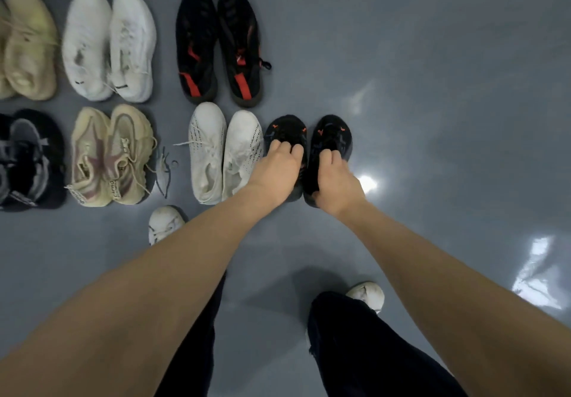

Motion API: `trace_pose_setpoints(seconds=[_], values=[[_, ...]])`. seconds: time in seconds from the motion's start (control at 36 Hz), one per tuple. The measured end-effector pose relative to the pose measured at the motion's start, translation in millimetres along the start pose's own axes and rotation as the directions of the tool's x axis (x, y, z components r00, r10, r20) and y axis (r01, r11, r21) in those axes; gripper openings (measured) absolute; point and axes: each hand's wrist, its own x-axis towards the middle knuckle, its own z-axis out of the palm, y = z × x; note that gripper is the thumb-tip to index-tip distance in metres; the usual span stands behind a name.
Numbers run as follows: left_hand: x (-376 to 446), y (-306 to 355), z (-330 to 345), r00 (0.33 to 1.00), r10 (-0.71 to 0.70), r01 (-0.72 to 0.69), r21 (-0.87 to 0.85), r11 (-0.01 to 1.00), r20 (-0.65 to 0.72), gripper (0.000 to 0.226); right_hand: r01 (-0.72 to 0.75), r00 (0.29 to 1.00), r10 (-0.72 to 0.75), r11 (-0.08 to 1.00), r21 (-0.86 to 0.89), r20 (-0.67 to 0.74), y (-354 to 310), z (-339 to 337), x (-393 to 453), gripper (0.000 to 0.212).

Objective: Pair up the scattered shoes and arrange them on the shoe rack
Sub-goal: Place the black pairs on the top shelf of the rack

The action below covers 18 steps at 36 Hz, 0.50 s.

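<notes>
Yellowish pair [26, 44] cut by left edge, black-grey pair [29, 158] too

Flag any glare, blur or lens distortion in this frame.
Head view: bright glare patches on the floor at right; shoes at the left edge, like the beige pair, look soft and stretched; forearms bulge from the wide lens; black shoes under the hands stay fairly sharp.

We found the grey floor [448, 72] bare to the right of the black-and-orange pair [309, 137] and in front of us, an easy way in. To the left the white pair [225, 152] stood just beside it, with the black-and-red pair [216, 44] close behind, blocking that side.
</notes>
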Motion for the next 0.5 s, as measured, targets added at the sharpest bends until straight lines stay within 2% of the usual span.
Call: trace_pose_setpoints(seconds=[0.08, 0.17, 0.25, 0.33, 0.44, 0.5], values=[[-12.9, -5.9, -37.1, 0.999, -0.032, 0.031, -0.06, 0.998, -0.03, 0.03, -0.023, 1.0, 0.023, 1.0, -0.014, 0.008, -26.7, -25.0, -11.4, 0.051], [-32.6, -18.6, -75.2, 0.999, -0.04, 0.036, -0.159, 0.987, -0.024, 0.025, 0.012, 0.999, -0.015, 0.998, -0.066, -0.035, -53.3, -50.1, -25.4, 0.047], [-54.2, -37.9, -115.4, 1.0, -0.016, 0.017, -0.233, 0.972, 0.003, 0.038, 0.034, 0.996, -0.041, 0.995, -0.091, -0.085, -82.0, -77.5, -34.4, 0.046], [-70.0, -61.7, -156.3, 1.0, 0.006, -0.005, -0.155, 0.988, 0.006, 0.048, 0.063, 0.993, -0.074, 0.991, -0.115, -0.094, -116.1, -109.4, -37.8, 0.045], [-83.3, -98.3, -207.1, 0.999, 0.037, -0.035, 0.053, 0.998, -0.04, 0.048, 0.088, 0.987, -0.109, 0.981, -0.171, -0.121, -169.8, -149.1, -34.6, 0.042], [-89.6, -121.6, -230.9, 0.996, 0.039, -0.031, 0.102, 0.994, -0.082, 0.047, 0.108, 0.981, -0.136, 0.976, -0.19, -0.138, -200.0, -165.9, -29.2, 0.042]])
